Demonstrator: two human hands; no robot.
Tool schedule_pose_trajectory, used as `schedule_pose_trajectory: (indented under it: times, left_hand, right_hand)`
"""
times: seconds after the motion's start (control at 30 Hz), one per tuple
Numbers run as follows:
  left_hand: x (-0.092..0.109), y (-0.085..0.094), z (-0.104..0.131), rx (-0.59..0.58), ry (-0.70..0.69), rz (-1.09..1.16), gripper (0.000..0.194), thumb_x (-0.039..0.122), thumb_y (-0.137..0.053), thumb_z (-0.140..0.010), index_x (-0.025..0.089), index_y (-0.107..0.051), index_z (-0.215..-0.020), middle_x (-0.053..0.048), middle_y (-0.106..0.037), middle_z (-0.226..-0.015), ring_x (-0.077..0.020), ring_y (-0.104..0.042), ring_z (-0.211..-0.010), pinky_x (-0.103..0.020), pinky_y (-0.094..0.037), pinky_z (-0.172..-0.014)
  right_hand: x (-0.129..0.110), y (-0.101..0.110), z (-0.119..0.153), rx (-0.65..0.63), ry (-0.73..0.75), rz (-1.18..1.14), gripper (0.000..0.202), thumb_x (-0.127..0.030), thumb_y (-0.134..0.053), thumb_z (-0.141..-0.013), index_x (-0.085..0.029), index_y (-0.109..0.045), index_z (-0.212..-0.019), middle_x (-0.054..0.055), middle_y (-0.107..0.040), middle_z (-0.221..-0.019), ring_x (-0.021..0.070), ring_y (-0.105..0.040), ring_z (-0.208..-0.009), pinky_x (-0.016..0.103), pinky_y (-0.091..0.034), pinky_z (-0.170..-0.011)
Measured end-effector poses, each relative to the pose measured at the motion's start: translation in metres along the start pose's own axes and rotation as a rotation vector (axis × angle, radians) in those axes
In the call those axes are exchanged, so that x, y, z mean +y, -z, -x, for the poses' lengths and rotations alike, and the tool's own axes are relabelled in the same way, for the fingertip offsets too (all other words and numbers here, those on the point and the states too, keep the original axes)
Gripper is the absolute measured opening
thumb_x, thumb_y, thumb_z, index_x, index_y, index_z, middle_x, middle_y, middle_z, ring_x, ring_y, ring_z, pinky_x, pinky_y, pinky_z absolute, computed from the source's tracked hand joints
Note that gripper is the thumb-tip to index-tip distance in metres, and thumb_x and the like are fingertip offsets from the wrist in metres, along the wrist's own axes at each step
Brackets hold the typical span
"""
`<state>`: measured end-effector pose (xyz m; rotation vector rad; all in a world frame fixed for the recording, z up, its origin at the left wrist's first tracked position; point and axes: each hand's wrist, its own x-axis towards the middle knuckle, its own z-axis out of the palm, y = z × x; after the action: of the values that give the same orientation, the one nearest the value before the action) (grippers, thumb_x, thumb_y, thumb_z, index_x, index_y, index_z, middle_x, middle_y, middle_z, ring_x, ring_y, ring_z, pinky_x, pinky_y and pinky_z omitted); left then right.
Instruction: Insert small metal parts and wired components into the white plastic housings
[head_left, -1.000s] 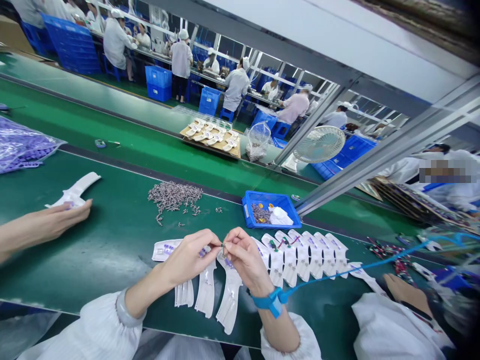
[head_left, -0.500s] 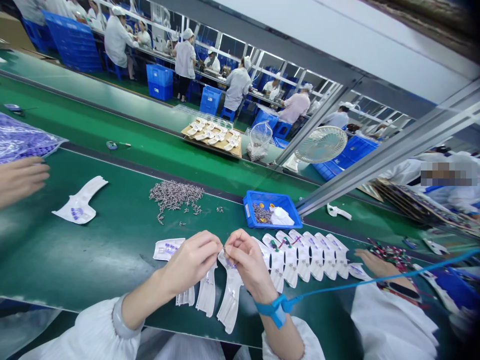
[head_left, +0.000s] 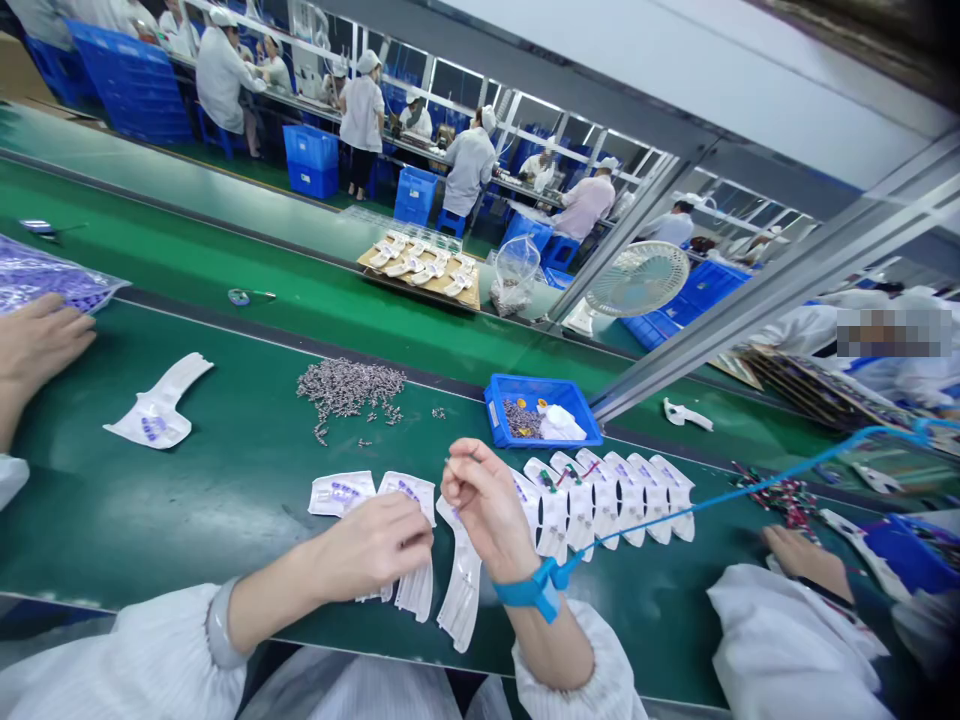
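Observation:
My left hand (head_left: 375, 550) is over the white curved plastic shells (head_left: 414, 590), its fingers curled together; whatever they hold is hidden. Raised above another shell (head_left: 459, 595), my right hand (head_left: 486, 500) has thumb and fingers pinched, with a tiny dark tip showing, too small to name. A blue strap (head_left: 532, 592) with a cord circles my right wrist. Purple pieces sit inside the shells. Right of my hands, several similar shells (head_left: 630, 500) lie in a close row, some with red wires and green boards.
A pile of small metal parts (head_left: 345, 388) lies beyond my hands, beside a blue bin (head_left: 544, 412). A lone shell (head_left: 161, 405) lies left. Co-workers' hands rest at left (head_left: 45, 340) and right (head_left: 810, 560). A metal post (head_left: 675, 350) rises behind the bin.
My hands have moved apart: the left went down and left, the right rose slightly. The co-worker's hand at left came down by the purple bag; the one at right shifted right.

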<state>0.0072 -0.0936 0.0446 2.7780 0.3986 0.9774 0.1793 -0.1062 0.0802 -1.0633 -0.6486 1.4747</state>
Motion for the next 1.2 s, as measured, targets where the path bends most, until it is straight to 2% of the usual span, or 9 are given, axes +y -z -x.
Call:
schedule_pose_trajectory:
  times: [0.17,0.3,0.37,0.53,0.63,0.7,0.83,1.0,1.2]
  left_hand:
    - [-0.002,0.02,0.002,0.172,0.427,0.359,0.022,0.016,-0.049,-0.097,0.02,-0.068,-0.106,-0.005,-0.07,-0.092,-0.0161,-0.063,-0.082,-0.029,-0.049,-0.074]
    - [0.0,0.023,0.006,0.177,0.791,0.659,0.014,0.028,-0.061,-0.092,0.023,-0.073,-0.098,-0.002,-0.074,-0.089,-0.0166,-0.068,-0.08,-0.028,-0.052,-0.075]
    - [0.003,0.019,0.009,0.197,0.892,0.783,0.013,0.03,-0.066,-0.087,0.021,-0.074,-0.092,-0.002,-0.075,-0.085,-0.0167,-0.069,-0.077,-0.027,-0.053,-0.073]
    - [0.018,0.005,0.01,0.197,0.977,0.912,0.012,0.03,-0.073,-0.078,0.018,-0.071,-0.078,-0.002,-0.072,-0.077,-0.0162,-0.066,-0.072,-0.025,-0.054,-0.067]
    - [0.028,-0.001,0.008,0.188,1.016,0.912,0.014,0.031,-0.072,-0.079,0.019,-0.072,-0.086,-0.002,-0.071,-0.077,-0.0166,-0.066,-0.072,-0.026,-0.054,-0.066]
    - [0.033,-0.006,0.008,0.183,1.032,0.92,0.016,0.031,-0.071,-0.08,0.02,-0.073,-0.09,-0.003,-0.071,-0.078,-0.0165,-0.065,-0.071,-0.026,-0.053,-0.066]
    - [0.042,-0.017,0.012,0.138,1.028,0.914,0.012,0.031,-0.069,-0.083,0.02,-0.072,-0.081,-0.001,-0.069,-0.074,-0.0147,-0.062,-0.066,-0.025,-0.049,-0.063]
    - [0.048,-0.024,0.021,0.027,0.939,0.747,0.013,0.029,-0.063,-0.09,0.021,-0.071,-0.083,0.0,-0.065,-0.075,-0.0132,-0.057,-0.069,-0.025,-0.044,-0.065]
    - [0.043,-0.022,0.03,0.102,0.966,0.654,0.007,0.029,-0.067,-0.087,0.022,-0.067,-0.086,0.003,-0.064,-0.072,-0.0121,-0.057,-0.066,-0.024,-0.044,-0.063]
  right_hand:
    - [-0.009,0.008,0.003,-0.096,0.005,0.084,0.02,-0.028,-0.075,-0.074,-0.015,-0.07,-0.089,-0.003,-0.054,-0.061,0.0086,-0.046,-0.055,0.023,-0.039,-0.054]
    - [-0.008,0.027,0.013,-0.074,0.014,0.08,0.025,-0.033,-0.078,-0.076,-0.019,-0.065,-0.091,-0.003,-0.056,-0.063,0.0092,-0.049,-0.055,0.023,-0.039,-0.053]
    - [-0.007,0.038,0.02,-0.062,0.027,0.136,0.028,-0.035,-0.079,-0.076,-0.019,-0.061,-0.091,-0.001,-0.063,-0.067,0.0107,-0.055,-0.057,0.023,-0.041,-0.053]
    - [-0.007,0.064,0.039,-0.014,0.045,0.304,0.03,-0.04,-0.077,-0.079,-0.02,-0.055,-0.083,0.002,-0.069,-0.067,0.0129,-0.06,-0.054,0.023,-0.043,-0.049]
    - [-0.004,0.077,0.053,0.001,0.051,0.375,0.027,-0.041,-0.071,-0.084,-0.019,-0.055,-0.084,0.001,-0.068,-0.066,0.0114,-0.059,-0.052,0.023,-0.043,-0.049]
    - [0.002,0.085,0.063,-0.015,0.028,0.401,0.028,-0.045,-0.067,-0.087,-0.019,-0.057,-0.091,0.002,-0.069,-0.07,0.0125,-0.06,-0.055,0.024,-0.045,-0.05]
    - [0.027,0.097,0.079,-0.03,0.009,0.506,0.031,-0.05,-0.056,-0.093,-0.019,-0.058,-0.097,0.003,-0.067,-0.076,0.013,-0.059,-0.057,0.025,-0.045,-0.05]
    - [0.054,0.089,0.075,-0.06,0.086,0.698,0.022,-0.04,-0.041,-0.101,-0.021,-0.053,-0.1,0.002,-0.064,-0.078,0.0122,-0.057,-0.059,0.025,-0.043,-0.054]
    - [0.044,0.067,0.054,-0.058,0.22,0.799,0.017,-0.031,-0.042,-0.1,-0.021,-0.054,-0.094,0.002,-0.063,-0.08,0.0143,-0.06,-0.07,0.027,-0.046,-0.065]
